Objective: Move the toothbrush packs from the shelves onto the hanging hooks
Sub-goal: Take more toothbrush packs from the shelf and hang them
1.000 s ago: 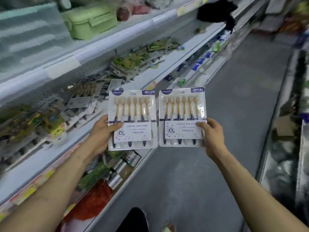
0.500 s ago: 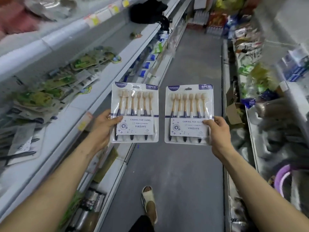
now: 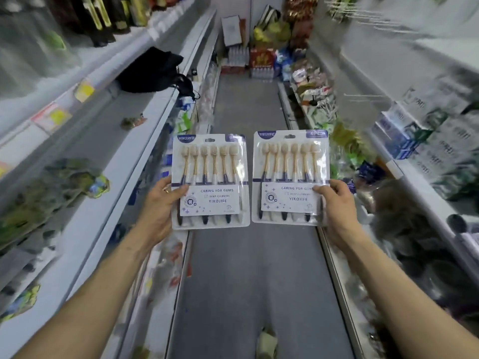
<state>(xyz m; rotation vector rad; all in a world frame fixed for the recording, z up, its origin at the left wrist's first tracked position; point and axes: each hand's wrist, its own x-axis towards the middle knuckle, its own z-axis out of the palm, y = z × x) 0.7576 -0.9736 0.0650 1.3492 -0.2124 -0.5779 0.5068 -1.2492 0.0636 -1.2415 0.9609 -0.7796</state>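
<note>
My left hand (image 3: 160, 203) pinches the left pack (image 3: 211, 182) and my right hand (image 3: 337, 206) the right pack (image 3: 290, 177) by one edge, so either may slip.

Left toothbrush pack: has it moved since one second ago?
Yes. The left toothbrush pack swung right: the black bag, earlier up-right of it, now lies up-left.

A grey floor (image 3: 248, 268) runs down the middle to the far end, where a cardboard box (image 3: 230, 29) leans above stacked cases of bottled water (image 3: 237, 57) and a red carton (image 3: 261, 58). On the left lie a black bag (image 3: 153, 71), dark bottles (image 3: 101, 16), yellow price tags (image 3: 84, 90) and, nearer, blurred green packets (image 3: 64, 182). On the right are white and blue boxes (image 3: 404, 130).
</note>
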